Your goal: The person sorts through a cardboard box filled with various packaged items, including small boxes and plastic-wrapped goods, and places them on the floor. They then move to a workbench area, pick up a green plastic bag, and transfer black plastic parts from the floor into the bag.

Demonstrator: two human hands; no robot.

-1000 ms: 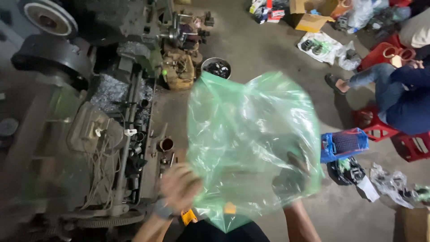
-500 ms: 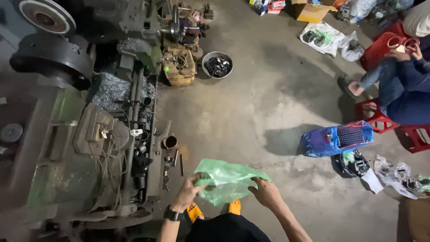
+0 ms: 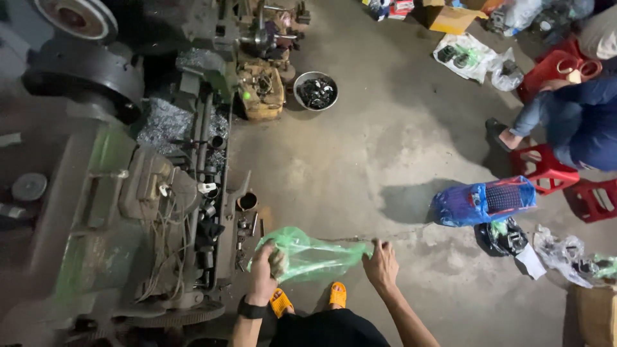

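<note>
A translucent green plastic bag point(image 3: 308, 256) stretches low between my hands, just above the concrete floor and my orange sandals point(image 3: 337, 294). My left hand point(image 3: 265, 266), with a black wristband, is closed on the bag's left end. At the right end my right hand point(image 3: 380, 265) pinches the bag's edge. The bag looks flattened and pulled roughly horizontal.
A large grey-green lathe point(image 3: 128, 205) with metal shavings fills the left side. A metal bowl of dark parts point(image 3: 315, 91) sits ahead. At right are a blue bag point(image 3: 482, 202), red stools point(image 3: 543, 168), black parts in plastic point(image 3: 504, 238), and a seated person point(image 3: 578, 122).
The bag was held up open in front of the camera a second ago. It has come down low and collapsed flat, and my hands have spread apart a little along it.
</note>
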